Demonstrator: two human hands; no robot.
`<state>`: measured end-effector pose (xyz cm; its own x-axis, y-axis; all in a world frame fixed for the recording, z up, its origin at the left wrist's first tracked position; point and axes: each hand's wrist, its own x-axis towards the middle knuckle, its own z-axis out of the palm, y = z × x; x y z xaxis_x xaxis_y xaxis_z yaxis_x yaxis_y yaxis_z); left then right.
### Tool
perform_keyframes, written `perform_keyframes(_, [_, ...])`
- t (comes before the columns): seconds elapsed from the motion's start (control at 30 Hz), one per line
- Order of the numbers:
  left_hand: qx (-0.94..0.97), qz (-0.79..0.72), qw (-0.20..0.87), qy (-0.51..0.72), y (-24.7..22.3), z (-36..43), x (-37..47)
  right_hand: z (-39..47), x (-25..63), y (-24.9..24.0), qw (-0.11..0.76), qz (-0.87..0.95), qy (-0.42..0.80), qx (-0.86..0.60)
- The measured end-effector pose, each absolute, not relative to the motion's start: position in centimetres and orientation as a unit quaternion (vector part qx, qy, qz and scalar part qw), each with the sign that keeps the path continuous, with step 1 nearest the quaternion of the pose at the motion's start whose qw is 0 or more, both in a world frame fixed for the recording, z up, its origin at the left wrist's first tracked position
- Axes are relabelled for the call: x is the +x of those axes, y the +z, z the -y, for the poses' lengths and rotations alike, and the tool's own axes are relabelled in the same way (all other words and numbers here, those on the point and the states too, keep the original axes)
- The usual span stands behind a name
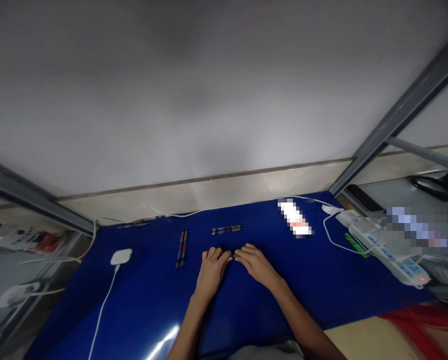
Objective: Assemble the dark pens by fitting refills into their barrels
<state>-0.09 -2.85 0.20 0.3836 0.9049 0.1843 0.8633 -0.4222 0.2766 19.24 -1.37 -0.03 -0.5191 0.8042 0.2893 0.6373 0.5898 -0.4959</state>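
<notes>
My left hand (212,272) and my right hand (257,265) meet low over the blue desktop, fingertips almost touching. Both are closed on a dark, slim thing that looks like a pen (232,255); the fingers hide most of it. Just beyond them, two dark pens (227,230) lie side by side, running left to right. Left of my left hand, another two pens (181,248) lie together, pointing away from me. More dark pens (139,222) rest at the back left by the wall.
A white charging case (121,257) with a cable lies on the blue desktop (152,295) at left. A blurred-out bright phone-like item (295,218) lies back right. Farther right are a green item (356,245) and a white power strip (400,265) with cables. Metal posts (400,115) flank the desk.
</notes>
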Motion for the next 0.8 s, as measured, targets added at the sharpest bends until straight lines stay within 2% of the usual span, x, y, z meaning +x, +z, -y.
perform_keyframes(0.3, [0.822,-0.527,0.118,0.180,-0.2,2.7,-0.4,1.8,19.0,0.2,0.252,0.876,0.082,-0.402])
perform_keyframes(0.5, [0.820,-0.535,0.094,0.183,-0.4,2.7,-0.3,1.4,18.9,-0.7,0.334,0.785,0.217,-0.475])
perform_keyframes(0.8, [0.819,-0.539,0.087,0.175,-0.2,2.8,-0.3,1.5,19.0,-0.1,0.348,0.722,0.334,-0.496])
